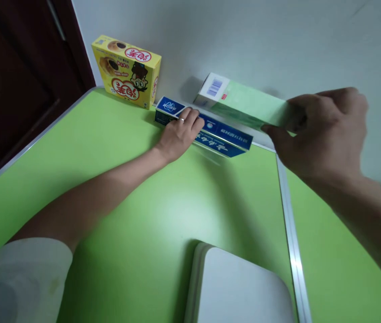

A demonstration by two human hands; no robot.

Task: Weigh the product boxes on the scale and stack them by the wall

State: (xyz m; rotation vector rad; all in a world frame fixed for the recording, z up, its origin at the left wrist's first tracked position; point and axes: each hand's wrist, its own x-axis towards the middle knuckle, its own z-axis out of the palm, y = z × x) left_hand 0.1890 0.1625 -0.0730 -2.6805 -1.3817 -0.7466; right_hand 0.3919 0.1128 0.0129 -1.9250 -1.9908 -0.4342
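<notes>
My left hand (180,132), with a ring on one finger, is closed over a long dark blue toothpaste box (225,133) that sits on the green table against the wall. In my right hand (328,130) is a long white and pale green box (247,103), gripped at its right end between thumb and fingers. That box is above and behind the blue one, close to the wall, and a barcode shows on its left end. Whether it rests on anything cannot be told. My right hand is slightly blurred.
A yellow snack box (128,74) stands upright at the back left, by the wall. At the front lies a white rounded flat object (244,287). A metal strip (293,237) runs across the green table (143,215). A dark door (18,67) is at the left.
</notes>
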